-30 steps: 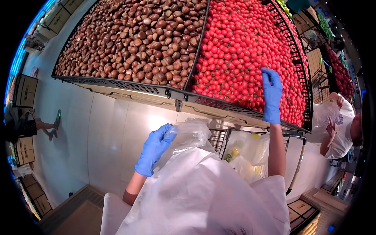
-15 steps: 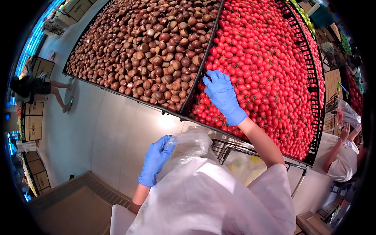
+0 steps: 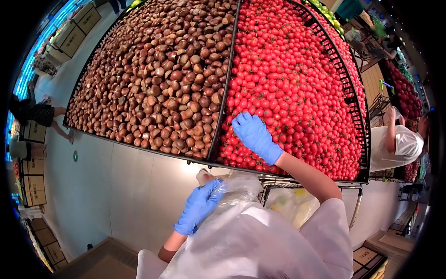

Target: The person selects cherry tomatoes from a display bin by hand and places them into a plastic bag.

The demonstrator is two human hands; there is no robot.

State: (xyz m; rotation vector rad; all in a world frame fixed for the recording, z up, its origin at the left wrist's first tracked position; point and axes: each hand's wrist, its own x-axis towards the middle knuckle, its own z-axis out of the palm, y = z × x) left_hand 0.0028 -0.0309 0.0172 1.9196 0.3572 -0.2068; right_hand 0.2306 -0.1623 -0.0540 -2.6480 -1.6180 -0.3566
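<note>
Blue-gloved, the right hand (image 3: 256, 138) lay over cherry tomatoes (image 3: 292, 88), heaped beside chestnuts (image 3: 158, 88) with their long axes pointing every which way. Its fingers were curled close together; whether they gripped a tomato could not be told. The left hand (image 3: 200, 207), gloved alike, had its fingers closed on a clear plastic bag (image 3: 239, 188), which stretched rightward across the view. Printing on the cartons (image 3: 35, 188) was too small to read.
</note>
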